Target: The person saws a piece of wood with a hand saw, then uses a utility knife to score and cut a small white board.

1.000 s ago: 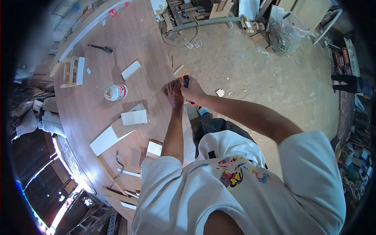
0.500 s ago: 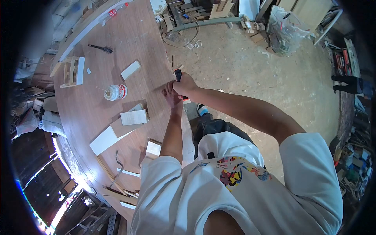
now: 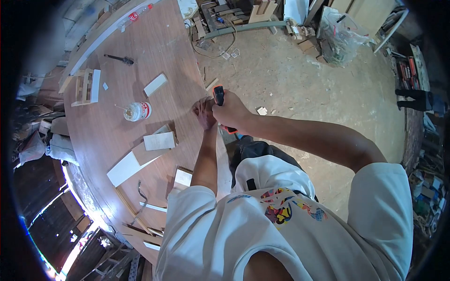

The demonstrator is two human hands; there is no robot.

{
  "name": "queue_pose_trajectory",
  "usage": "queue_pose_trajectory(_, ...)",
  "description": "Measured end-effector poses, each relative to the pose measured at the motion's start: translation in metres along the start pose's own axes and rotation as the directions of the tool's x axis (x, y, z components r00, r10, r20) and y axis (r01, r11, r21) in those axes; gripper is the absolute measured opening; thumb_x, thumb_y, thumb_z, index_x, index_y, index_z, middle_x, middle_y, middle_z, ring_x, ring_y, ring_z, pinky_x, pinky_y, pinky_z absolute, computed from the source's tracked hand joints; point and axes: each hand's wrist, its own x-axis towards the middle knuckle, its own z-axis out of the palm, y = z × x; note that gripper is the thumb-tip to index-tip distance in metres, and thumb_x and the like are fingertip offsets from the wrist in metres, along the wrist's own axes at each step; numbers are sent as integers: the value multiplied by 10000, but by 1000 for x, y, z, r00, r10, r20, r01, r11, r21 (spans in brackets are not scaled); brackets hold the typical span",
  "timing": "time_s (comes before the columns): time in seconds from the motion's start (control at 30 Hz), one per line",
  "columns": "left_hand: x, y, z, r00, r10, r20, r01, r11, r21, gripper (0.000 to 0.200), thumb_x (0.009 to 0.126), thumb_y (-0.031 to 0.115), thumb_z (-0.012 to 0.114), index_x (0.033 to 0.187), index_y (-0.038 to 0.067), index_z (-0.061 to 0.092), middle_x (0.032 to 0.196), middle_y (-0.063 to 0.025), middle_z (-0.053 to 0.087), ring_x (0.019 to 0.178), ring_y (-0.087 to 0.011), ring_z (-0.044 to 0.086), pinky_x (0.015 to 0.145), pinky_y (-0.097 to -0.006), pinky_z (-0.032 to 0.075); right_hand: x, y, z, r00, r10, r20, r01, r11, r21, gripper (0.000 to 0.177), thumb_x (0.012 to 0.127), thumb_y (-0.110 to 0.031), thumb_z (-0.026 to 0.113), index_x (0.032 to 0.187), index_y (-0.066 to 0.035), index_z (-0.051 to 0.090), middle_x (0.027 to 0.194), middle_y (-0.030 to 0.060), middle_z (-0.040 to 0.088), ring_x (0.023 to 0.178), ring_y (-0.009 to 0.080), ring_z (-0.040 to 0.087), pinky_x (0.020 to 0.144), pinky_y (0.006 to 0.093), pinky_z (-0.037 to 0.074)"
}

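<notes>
My right hand (image 3: 232,111) is wrapped round the black-and-orange handle of what looks like a hand saw (image 3: 219,95); its blade is hidden from this angle. Close beside it, at the table's edge, my left hand (image 3: 204,113) bears down with bent fingers. A thin wooden strip (image 3: 212,84) sticks out past the edge just beyond the left fingers, and its near end seems to lie under them. What exactly is beneath that palm cannot be seen.
On the brown table (image 3: 159,51) are a white jar (image 3: 137,111), a white block (image 3: 156,85), stacked white boards (image 3: 160,141), a dark tool (image 3: 119,59) and a small wooden frame (image 3: 87,87). Offcuts (image 3: 262,111) litter the floor. A person's dark-clad legs (image 3: 415,100) show far right.
My right hand has drawn back toward my body and right with the saw handle, the elbow swinging outward. My left hand stays at the table edge. More of the wooden strip shows.
</notes>
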Motion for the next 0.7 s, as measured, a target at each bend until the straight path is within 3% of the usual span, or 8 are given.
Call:
queue_pose_trajectory(0.07,1,6,-13,1000,31,0,-31,999,-41,310,745,256,597,1033,141,599,1088,-34,551,1075,-227,488,935,-450,292,14,17,4,1000,-19,22,20,999,-26,175,806,-60,488,952,34,467,657,150,564,443,200,568,363,346,418)
queue_pose_trajectory(0.13,11,11,-21,997,79,-13,-79,993,-83,301,757,244,587,1038,135,600,1097,-41,552,1083,-230,487,938,-446,294,54,64,10,968,-234,-88,223,968,-119,227,792,-81,492,985,38,478,687,173,579,480,233,595,419,354,460)
queue_pose_trajectory(0.27,10,14,-22,998,41,-48,-48,983,-175,298,782,179,569,1073,120,594,1099,-51,555,1099,-227,487,932,-416,310,114,109,19,990,-139,-38,137,990,-36,291,764,-92,506,1022,40,489,739,214,599,571,297,631,515,374,501)
queue_pose_trajectory(0.33,8,19,-25,998,33,-49,-39,992,-120,289,779,169,572,1063,120,589,1086,-48,555,1086,-222,492,924,-411,311,115,120,23,895,-422,-147,380,892,-246,327,746,-101,519,1035,49,489,761,240,605,645,350,638,583,400,510)
queue_pose_trajectory(0.43,10,20,-26,998,8,-60,-15,993,-114,281,765,184,583,1040,126,582,1069,-37,553,1088,-208,493,903,-401,314,111,117,24,885,-428,-186,365,883,-293,327,739,-95,524,1023,62,485,761,256,604,673,382,635,601,417,508)
queue_pose_trajectory(0.57,12,22,-30,1000,12,-6,-12,999,-48,288,741,213,602,1019,140,574,1037,-18,547,1066,-195,499,876,-390,315,97,86,24,939,-295,-177,247,936,-250,294,750,-94,522,997,62,493,734,225,609,603,331,636,536,398,505)
queue_pose_trajectory(0.63,9,24,-34,999,-11,-30,6,989,-149,300,723,242,616,1007,152,575,1009,-8,542,1046,-187,500,859,-392,316,77,57,23,993,-67,-99,61,996,-66,256,762,-93,527,967,58,501,709,192,606,520,256,622,444,366,485)
queue_pose_trajectory(0.7,7,22,-29,999,-11,-53,4,991,-137,307,718,244,619,1009,156,576,1011,-7,542,1043,-188,499,864,-396,315,67,41,19,997,-28,-76,25,999,-33,184,773,-66,494,934,14,458,680,148,542,479,219,560,401,347,436)
